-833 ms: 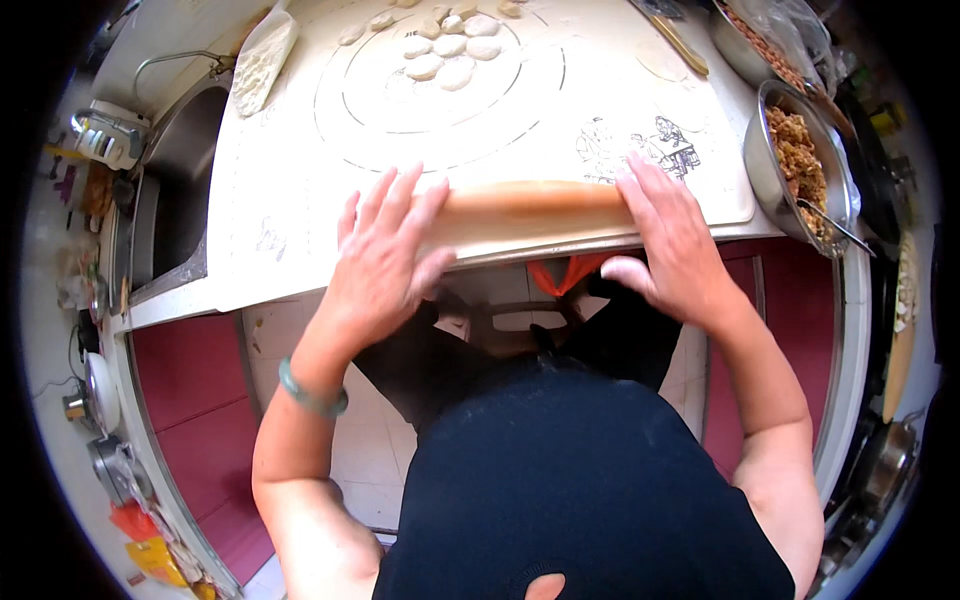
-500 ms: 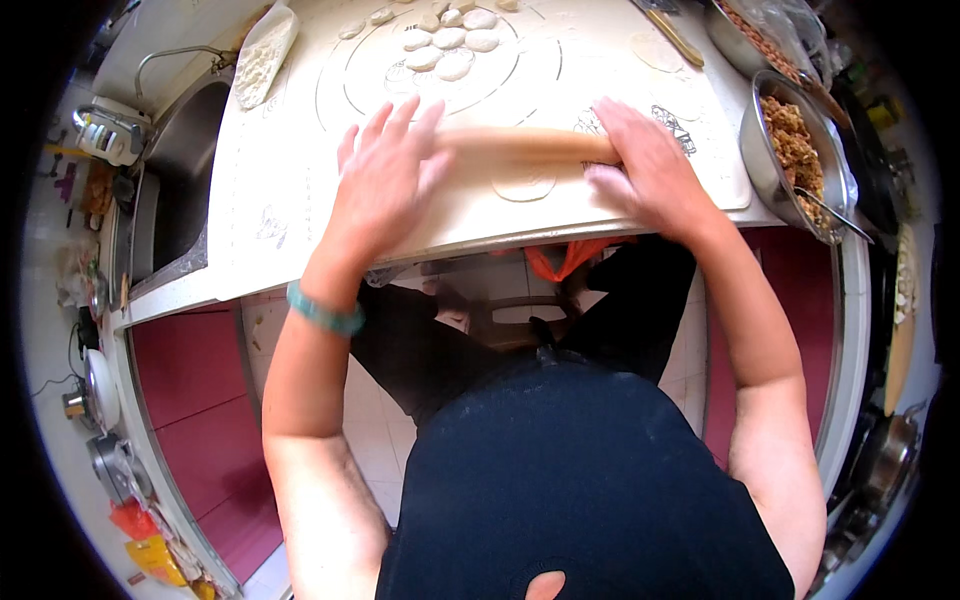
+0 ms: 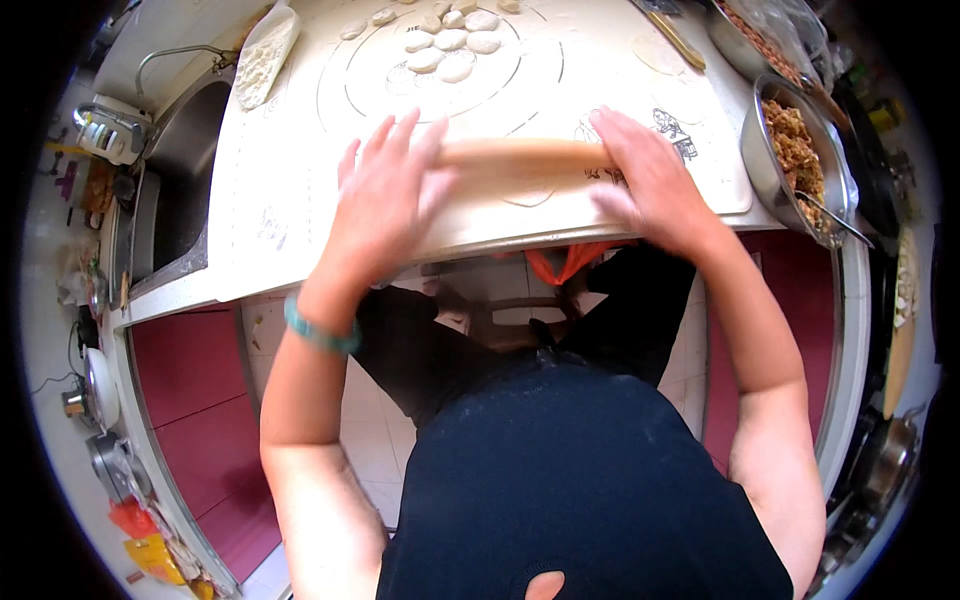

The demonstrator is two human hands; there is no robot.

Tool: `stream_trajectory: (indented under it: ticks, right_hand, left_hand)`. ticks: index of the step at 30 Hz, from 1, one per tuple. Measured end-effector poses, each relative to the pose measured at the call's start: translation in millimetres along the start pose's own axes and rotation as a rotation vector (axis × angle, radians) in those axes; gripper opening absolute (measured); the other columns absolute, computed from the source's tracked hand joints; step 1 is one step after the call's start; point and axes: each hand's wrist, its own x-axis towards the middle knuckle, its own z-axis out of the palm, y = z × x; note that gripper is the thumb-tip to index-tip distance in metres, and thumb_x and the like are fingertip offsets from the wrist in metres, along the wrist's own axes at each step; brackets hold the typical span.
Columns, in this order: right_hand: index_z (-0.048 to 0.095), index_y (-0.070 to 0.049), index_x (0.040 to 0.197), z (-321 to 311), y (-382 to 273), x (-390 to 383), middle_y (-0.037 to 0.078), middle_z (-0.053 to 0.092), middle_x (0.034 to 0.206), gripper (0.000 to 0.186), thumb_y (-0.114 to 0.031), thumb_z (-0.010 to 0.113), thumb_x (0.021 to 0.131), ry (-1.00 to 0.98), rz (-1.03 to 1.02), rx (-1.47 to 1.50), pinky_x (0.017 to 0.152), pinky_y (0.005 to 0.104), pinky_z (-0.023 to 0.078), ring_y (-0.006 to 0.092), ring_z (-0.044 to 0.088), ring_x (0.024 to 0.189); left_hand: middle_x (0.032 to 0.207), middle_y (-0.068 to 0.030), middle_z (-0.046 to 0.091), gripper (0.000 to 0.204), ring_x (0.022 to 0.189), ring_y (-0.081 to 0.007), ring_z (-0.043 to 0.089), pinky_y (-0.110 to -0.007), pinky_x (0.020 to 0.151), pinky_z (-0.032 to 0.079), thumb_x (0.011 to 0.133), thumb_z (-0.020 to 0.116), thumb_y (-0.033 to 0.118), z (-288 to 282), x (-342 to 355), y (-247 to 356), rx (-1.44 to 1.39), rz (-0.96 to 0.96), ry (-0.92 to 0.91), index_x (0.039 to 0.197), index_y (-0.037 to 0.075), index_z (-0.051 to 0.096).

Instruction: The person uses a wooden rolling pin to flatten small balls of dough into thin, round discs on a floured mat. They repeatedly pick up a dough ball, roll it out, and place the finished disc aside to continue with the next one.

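A light wooden rolling pin (image 3: 525, 153) lies crosswise on the floured mat (image 3: 290, 170). My left hand (image 3: 385, 195) rests over its left end, fingers spread and stretched forward. At the other end my right hand (image 3: 650, 180) presses down flat, fingers out and thumb apart. Both hands are slightly blurred. Partly under the pin, near the mat's front edge, is a thin round dough wrapper (image 3: 530, 194). Farther away sits a cluster of small floured dough pieces (image 3: 451, 40).
At the right stands a metal bowl (image 3: 752, 150) of brown filling with a spoon. A flour bag (image 3: 265, 60) lies at the back left, beside the sink (image 3: 185, 190). A knife (image 3: 675, 38) and another flat wrapper (image 3: 655, 53) are at the back right.
Both hands and the rolling pin have shifted slightly toward me. The pin now covers more of the dough wrapper. The dough pieces and bowl stay in place.
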Motion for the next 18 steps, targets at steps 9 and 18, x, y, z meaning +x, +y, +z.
stream_trajectory:
  ticks: [9,18]
  right_hand:
    - [0.032,-0.009,0.148,-0.7,-3.7,15.7,0.019,0.033,0.151,0.075,-0.06,0.041,0.093,0.107,-0.054,-0.181,0.115,0.0455,0.02,0.0296,0.028,0.142]
    - [0.034,-0.007,0.145,-10.2,-24.5,-44.5,0.018,0.032,0.15,0.086,-0.065,0.051,0.084,0.024,-0.147,-0.115,0.114,0.0458,0.021,0.0327,0.033,0.138]
  left_hand:
    - [0.153,-0.0172,0.032,0.059,0.143,-0.034,0.026,-0.051,0.116,0.017,0.096,0.048,0.038,4.8,6.4,-8.4,-0.069,-0.073,-0.03,0.147,0.013,0.036]
    - [0.156,-0.0154,0.025,0.063,0.144,-0.0349,0.022,-0.049,0.116,0.015,0.094,0.05,0.041,-2.8,-62.2,18.2,0.018,0.027,-0.151,0.148,0.015,0.034]
